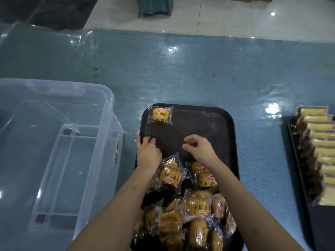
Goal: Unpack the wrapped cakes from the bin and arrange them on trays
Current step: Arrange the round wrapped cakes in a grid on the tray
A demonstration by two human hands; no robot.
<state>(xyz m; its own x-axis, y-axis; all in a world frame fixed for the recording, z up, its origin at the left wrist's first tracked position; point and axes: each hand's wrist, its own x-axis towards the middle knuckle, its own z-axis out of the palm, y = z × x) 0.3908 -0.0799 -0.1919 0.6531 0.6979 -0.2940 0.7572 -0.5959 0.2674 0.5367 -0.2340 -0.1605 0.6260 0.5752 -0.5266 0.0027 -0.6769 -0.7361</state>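
Note:
A black tray (203, 122) lies in front of me on the blue table. One wrapped yellow cake (160, 114) sits flat in its far left corner. Several more wrapped cakes (197, 205) are heaped loosely on the tray's near half. My left hand (147, 153) rests by the tray's left rim, fingertips on the tray surface, holding nothing. My right hand (199, 148) hovers over the bare middle of the tray with loosely curled fingers and nothing in them. The clear plastic bin (101, 109) stands to the left, and I see no cakes in it.
A second dark tray (297, 160) at the right edge carries a neat row of wrapped yellow cakes (320, 142). The table has a shiny blue plastic cover (199, 73). Tiled floor lies beyond the far edge.

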